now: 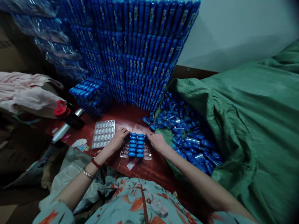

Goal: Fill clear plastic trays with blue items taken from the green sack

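Tabletop tray [147,156] between both hands

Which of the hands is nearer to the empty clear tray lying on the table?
Left. The left hand lies just right of the empty clear tray, almost beside its edge. The right hand is farther off, on the far side of the tray of blue pieces.

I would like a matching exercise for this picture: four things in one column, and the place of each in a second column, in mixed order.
Things:
1. empty clear tray
2. green sack
3. bottle with red cap
4. half-filled tray

Places:
A. between the left hand and the right hand
B. far left on the table
C. on the right, holding loose blue pieces
D. just left of the left hand

Pairs: 1-D, 2-C, 3-B, 4-A
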`<state>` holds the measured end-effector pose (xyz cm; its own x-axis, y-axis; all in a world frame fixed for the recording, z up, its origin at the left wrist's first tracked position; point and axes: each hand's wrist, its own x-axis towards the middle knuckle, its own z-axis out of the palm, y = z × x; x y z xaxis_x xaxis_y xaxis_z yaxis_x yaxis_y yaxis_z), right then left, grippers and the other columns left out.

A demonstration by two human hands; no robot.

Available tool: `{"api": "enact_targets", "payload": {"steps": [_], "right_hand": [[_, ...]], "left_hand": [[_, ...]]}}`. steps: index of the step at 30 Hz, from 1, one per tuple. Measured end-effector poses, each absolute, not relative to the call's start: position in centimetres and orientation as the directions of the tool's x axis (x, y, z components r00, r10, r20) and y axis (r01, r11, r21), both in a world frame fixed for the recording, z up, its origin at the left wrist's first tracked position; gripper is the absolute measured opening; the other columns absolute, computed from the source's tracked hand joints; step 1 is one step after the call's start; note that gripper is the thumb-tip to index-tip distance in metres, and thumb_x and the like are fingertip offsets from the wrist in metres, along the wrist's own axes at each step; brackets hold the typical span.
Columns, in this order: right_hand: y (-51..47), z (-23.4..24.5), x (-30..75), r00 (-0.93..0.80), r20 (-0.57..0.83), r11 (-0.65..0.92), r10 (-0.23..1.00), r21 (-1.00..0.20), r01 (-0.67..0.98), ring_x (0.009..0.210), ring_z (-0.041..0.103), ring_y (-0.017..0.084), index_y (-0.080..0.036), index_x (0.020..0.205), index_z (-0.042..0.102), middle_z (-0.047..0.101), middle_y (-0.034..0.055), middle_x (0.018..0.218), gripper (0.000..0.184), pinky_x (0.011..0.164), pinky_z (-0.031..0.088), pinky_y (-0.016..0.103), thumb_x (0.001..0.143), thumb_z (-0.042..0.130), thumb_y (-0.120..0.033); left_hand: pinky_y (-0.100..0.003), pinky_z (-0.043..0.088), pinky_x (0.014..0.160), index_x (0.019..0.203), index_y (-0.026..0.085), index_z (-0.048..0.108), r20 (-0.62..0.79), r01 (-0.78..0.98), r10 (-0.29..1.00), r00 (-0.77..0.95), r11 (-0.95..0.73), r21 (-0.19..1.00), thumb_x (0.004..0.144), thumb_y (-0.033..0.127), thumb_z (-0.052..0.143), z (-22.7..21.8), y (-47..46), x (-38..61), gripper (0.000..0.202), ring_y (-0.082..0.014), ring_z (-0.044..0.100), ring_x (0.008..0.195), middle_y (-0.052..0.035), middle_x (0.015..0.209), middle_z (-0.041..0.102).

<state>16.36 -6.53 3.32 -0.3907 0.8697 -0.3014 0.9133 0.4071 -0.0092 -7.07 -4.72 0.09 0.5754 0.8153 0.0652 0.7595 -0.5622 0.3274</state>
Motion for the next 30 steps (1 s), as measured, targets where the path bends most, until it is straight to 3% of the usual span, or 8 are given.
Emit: {"api": "enact_targets", "payload": {"steps": [8, 15, 19, 23, 26, 28, 30], "right_hand": [[-5.9, 2.6, 17.4, -0.321, -0.292, 0.325, 0.901, -0.035, 0.945, 0.09, 0.063, 0.021, -0.022, 0.116, 0.046, 0.067, 0.0099, 0.096, 0.029, 0.067, 0.039, 0.026, 0.096, 0.028, -0.032], [-6.7, 2.8, 16.6, -0.324, -0.309, 0.319, 0.894, -0.068, 0.945, 0.096, 0.061, 0.021, -0.02, 0.115, 0.046, 0.064, 0.0119, 0.103, 0.027, 0.073, 0.041, 0.028, 0.095, 0.028, -0.022], [-6.6, 3.0, 16.5, -0.329, -0.317, 0.318, 0.889, -0.088, 0.944, 0.097, 0.061, 0.021, -0.02, 0.116, 0.045, 0.064, 0.0115, 0.106, 0.026, 0.073, 0.043, 0.028, 0.094, 0.03, -0.024], [-6.7, 3.5, 16.9, -0.313, -0.327, 0.303, 0.892, -0.084, 0.949, 0.092, 0.063, 0.022, -0.019, 0.115, 0.045, 0.066, 0.0119, 0.1, 0.03, 0.069, 0.043, 0.028, 0.095, 0.033, -0.037], [-7.0, 4.1, 17.9, -0.311, -0.284, 0.288, 0.907, -0.118, 0.95, 0.09, 0.063, 0.021, -0.021, 0.117, 0.043, 0.066, 0.0088, 0.095, 0.038, 0.068, 0.041, 0.026, 0.096, 0.024, -0.046], [-6.8, 4.3, 18.8, -0.306, -0.217, 0.277, 0.927, -0.154, 0.949, 0.09, 0.062, 0.018, -0.023, 0.116, 0.045, 0.064, 0.0061, 0.097, 0.037, 0.068, 0.041, 0.025, 0.097, 0.019, -0.042], [-6.0, 4.2, 19.6, -0.283, -0.16, 0.266, 0.946, -0.123, 0.956, 0.094, 0.059, 0.017, -0.025, 0.118, 0.045, 0.06, 0.0056, 0.107, 0.03, 0.069, 0.04, 0.024, 0.097, 0.025, -0.03]], "left_hand": [[-0.035, 0.045, 0.081, 0.109, 0.012, 0.056, 0.079, 0.744, 0.821, 0.565, -0.549, 0.38, 0.078, -0.001, 0.037, 0.0, -4.6, -7.1, 0.039, -0.0214, 0.046, 0.091, -0.0101, 0.096, 0.054], [-0.036, 0.045, 0.082, 0.111, 0.016, 0.055, 0.078, 0.751, 0.823, 0.562, -0.548, 0.368, 0.078, 0.001, 0.04, 0.1, -4.9, -7.0, 0.039, -0.0207, 0.046, 0.092, -0.0086, 0.098, 0.055], [-0.035, 0.045, 0.082, 0.108, 0.015, 0.058, 0.085, 0.754, 0.824, 0.561, -0.55, 0.358, 0.077, 0.002, 0.043, -0.1, -4.4, -7.0, 0.037, -0.0215, 0.049, 0.093, -0.0094, 0.098, 0.057], [-0.032, 0.044, 0.081, 0.099, 0.015, 0.063, 0.011, 0.683, 0.767, 0.641, -0.578, 0.447, 0.081, 0.015, 0.051, 1.3, -3.1, -7.8, 0.021, -0.0199, 0.056, 0.087, -0.0084, 0.092, 0.062], [-0.028, 0.044, 0.08, 0.102, 0.017, 0.063, -0.084, 0.603, 0.698, 0.711, -0.544, 0.584, 0.081, 0.027, 0.057, 3.4, -1.1, -8.7, 0.025, -0.0189, 0.06, 0.09, -0.0073, 0.1, 0.065], [-0.026, 0.045, 0.078, 0.107, 0.017, 0.062, -0.108, 0.577, 0.684, 0.722, -0.509, 0.638, 0.082, 0.031, 0.056, 4.6, 0.6, -8.5, 0.03, -0.0182, 0.06, 0.092, -0.0067, 0.105, 0.065], [-0.025, 0.045, 0.08, 0.111, 0.015, 0.059, -0.1, 0.602, 0.69, 0.717, -0.54, 0.588, 0.084, 0.031, 0.053, 5.0, 2.6, -7.1, 0.033, -0.0181, 0.06, 0.095, -0.008, 0.108, 0.064]]}}
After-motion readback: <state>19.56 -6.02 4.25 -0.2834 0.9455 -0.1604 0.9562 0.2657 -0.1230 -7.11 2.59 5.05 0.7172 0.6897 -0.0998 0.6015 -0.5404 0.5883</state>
